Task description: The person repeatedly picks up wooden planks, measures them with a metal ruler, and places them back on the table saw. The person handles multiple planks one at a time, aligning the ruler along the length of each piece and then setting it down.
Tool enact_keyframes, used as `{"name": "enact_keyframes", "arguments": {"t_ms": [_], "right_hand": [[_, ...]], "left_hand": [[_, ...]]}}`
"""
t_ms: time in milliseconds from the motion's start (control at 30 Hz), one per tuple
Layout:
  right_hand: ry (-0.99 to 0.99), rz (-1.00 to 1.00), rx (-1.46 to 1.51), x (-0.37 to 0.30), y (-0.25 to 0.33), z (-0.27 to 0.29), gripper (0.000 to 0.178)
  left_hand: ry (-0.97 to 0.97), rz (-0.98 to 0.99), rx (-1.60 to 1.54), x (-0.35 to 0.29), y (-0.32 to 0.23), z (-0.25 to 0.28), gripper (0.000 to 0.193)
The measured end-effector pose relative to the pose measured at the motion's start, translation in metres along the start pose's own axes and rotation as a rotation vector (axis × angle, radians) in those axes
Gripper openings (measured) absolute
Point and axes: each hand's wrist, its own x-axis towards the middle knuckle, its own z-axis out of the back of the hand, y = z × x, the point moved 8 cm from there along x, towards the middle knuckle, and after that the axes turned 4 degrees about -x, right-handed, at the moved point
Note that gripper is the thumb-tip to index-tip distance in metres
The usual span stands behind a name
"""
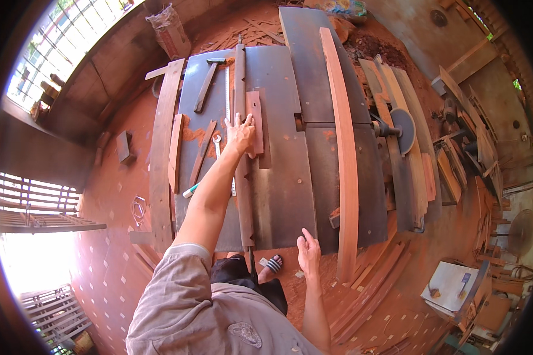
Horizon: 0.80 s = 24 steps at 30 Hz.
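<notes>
My left hand (239, 134) lies with fingers spread on a long brown rail (241, 83) that runs front to back over a dark flat machine table (281, 201). Against the rail's right side, touching or very near my thumb, is a short reddish wooden piece (254, 109); part of it is under the hand. My right hand (308, 251) hovers at the table's front edge, index finger stretched out, with nothing in it. Left of the rail lie a hammer (206, 86), a steel ruler (227, 89), a wrench (217, 145) and a narrow wood strip (202, 152).
A long reddish plank (344, 160) lies lengthwise across the table's right part. Beyond it, a round disc (403, 131) on a shaft stands near stacked boards (417, 177). Another board (164, 148) runs along the left edge. More lumber (373, 290) lies on the floor.
</notes>
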Motion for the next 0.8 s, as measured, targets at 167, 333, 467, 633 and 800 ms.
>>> {"name": "enact_keyframes", "arguments": {"t_ms": [167,333,467,633,800], "right_hand": [[-0.014,-0.012,0.018,0.008,0.01,0.002,0.054],[-0.04,-0.019,0.017,0.02,0.022,0.005,0.053],[-0.069,-0.062,0.004,0.025,0.024,0.011,0.051],[-0.102,-0.138,0.002,0.034,0.034,0.014,0.051],[-0.126,-0.146,-0.006,0.048,0.055,0.011,0.052]], "left_hand": [[0.01,-0.004,-0.006,0.022,0.008,0.006,0.14],[0.008,0.004,-0.004,0.06,0.022,0.019,0.14],[-0.016,0.006,0.019,0.103,0.039,0.035,0.139],[-0.014,-0.003,0.045,0.159,0.058,0.053,0.14],[-0.038,-0.007,0.082,0.209,0.074,0.071,0.136]]}}
